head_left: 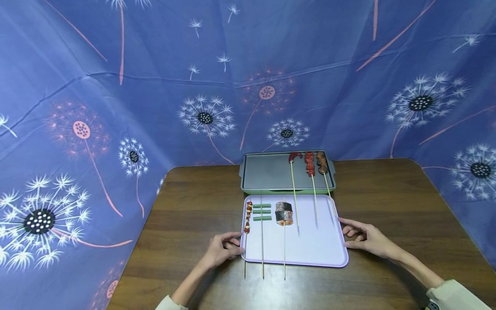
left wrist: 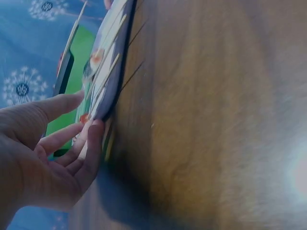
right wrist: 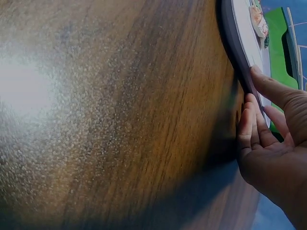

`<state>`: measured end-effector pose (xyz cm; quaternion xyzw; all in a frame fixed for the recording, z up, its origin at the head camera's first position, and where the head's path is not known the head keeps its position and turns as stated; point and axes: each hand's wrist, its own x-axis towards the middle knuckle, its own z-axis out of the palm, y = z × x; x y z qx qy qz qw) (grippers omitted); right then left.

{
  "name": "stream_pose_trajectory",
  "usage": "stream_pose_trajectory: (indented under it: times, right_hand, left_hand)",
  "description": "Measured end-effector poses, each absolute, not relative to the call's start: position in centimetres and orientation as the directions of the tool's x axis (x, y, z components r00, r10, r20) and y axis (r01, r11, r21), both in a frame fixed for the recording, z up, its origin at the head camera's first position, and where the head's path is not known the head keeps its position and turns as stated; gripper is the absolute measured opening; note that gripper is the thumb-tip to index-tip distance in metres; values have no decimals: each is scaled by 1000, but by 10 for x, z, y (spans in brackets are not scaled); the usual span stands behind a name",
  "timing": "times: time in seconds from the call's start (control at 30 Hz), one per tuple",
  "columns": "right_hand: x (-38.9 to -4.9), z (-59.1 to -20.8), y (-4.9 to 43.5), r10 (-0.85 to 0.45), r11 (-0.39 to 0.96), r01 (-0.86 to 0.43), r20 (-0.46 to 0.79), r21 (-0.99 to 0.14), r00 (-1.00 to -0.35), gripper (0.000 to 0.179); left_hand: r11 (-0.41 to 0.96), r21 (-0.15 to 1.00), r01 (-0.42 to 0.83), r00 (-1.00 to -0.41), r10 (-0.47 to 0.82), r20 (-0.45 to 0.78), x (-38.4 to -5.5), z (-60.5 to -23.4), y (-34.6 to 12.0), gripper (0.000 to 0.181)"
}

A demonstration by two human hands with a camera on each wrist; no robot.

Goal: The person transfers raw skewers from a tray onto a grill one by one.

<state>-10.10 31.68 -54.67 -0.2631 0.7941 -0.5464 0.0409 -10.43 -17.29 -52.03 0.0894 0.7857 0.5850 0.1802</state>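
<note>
A pale lilac tray [head_left: 310, 245] lies between both hands, in front of a dark griddle pan [head_left: 267, 172]. My left hand [head_left: 224, 249] pinches its left edge, thumb above and fingers at the underside in the left wrist view. At the right edge, my right hand [head_left: 364, 237] grips the rim the same way. On the tray lie a skewer of small red and white pieces [head_left: 248, 217], a skewer of green stalks [head_left: 262, 212] and a fish-piece skewer [head_left: 284, 214], their sticks jutting past the front edge.
On the griddle's right side rest a dark red curled skewer [head_left: 294, 156], a red meat skewer [head_left: 309, 163] and a brown skewer [head_left: 321, 162]; their sticks reach over the tray. Beneath is a wooden table [head_left: 193, 206]. A blue dandelion-print cloth [head_left: 155, 99] hangs behind.
</note>
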Motion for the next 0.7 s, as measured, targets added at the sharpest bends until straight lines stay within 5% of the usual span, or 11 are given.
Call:
stream_pose_trajectory:
  times: [0.7]
  right_hand:
    - [-97, -548, 316, -448, 306, -371, 212, -877, -869, 60]
  left_hand:
    - [227, 959, -169, -887, 389, -248, -67, -519, -157, 68]
